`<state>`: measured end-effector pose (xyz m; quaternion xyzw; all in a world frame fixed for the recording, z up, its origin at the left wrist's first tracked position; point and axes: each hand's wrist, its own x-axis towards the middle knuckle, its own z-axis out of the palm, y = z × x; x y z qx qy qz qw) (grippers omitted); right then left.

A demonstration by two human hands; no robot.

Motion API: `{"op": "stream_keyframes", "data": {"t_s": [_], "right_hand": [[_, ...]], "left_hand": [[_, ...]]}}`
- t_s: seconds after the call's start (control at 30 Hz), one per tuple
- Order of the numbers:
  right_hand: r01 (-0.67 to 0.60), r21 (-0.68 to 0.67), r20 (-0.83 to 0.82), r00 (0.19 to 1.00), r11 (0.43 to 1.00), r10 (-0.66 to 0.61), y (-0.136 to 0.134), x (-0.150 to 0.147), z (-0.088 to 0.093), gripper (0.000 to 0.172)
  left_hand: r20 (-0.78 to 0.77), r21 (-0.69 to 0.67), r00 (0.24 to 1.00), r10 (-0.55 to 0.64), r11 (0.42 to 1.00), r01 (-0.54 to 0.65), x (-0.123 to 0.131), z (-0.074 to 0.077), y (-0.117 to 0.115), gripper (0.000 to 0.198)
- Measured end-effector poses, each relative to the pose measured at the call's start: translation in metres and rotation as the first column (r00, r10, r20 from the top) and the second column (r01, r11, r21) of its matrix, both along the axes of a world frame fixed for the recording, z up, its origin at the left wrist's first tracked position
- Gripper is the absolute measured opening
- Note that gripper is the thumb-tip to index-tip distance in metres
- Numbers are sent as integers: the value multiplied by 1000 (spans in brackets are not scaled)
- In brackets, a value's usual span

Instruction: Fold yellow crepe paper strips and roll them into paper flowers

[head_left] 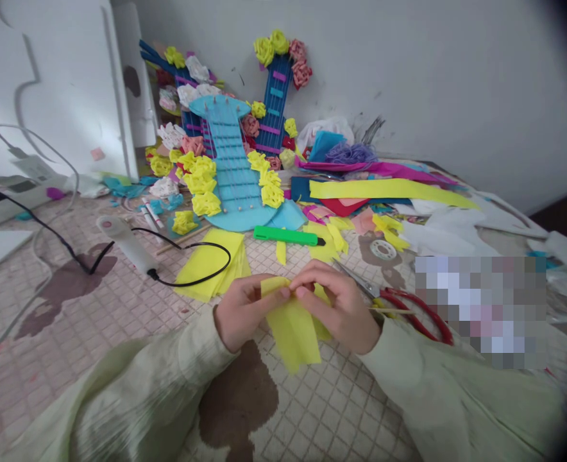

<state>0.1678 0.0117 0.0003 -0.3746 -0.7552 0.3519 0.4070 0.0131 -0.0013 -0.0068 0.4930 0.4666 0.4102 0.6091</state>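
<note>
Between my two hands hangs a strip of yellow crepe paper (293,337), its upper edge pinched by thumbs and fingers. My left hand (245,311) is closed on the paper's left side. My right hand (338,305) pinches the same edge, fingertips almost touching those of the left. A thin stick (394,310) juts out to the right from my right hand; I cannot tell whether it is held or lies behind. Scissors with red handles (423,314) lie just right of that hand. A green cutter knife (286,235) rests beyond both hands.
A stack of yellow paper (216,256) lies left of my hands, crossed by the cable of a white glue gun (124,244). Behind stands a light-blue paper guitar (233,160) with yellow paper flowers (204,186). A tape roll (382,249) and paper scraps lie to the right.
</note>
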Motion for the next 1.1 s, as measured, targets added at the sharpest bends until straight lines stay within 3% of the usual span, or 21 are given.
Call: {"op": "stream_keyframes", "data": {"t_s": [0.33,0.5,0.73,0.9,1.1], "right_hand": [[-59,-316,-173,985,947,4,5,0,2,16],[-77,-363,-262,965,929,-23,5,1,-3,12],[-24,-452,-131,991,892,-40,5,-2,-4,15],[-21,-488,-153,986,873,-62,5,-3,-6,13],[-29,-489,-163,985,872,-58,6,-2,-7,14]], "left_hand": [[27,5,998,63,998,-63,0,1,0,22],[8,14,998,55,998,-55,-1,1,-1,30],[100,-13,995,14,1000,-13,1,2,-1,39],[161,-29,987,-10,999,15,1,0,0,39],[117,-16,993,-9,1000,11,1,0,-1,41]]}}
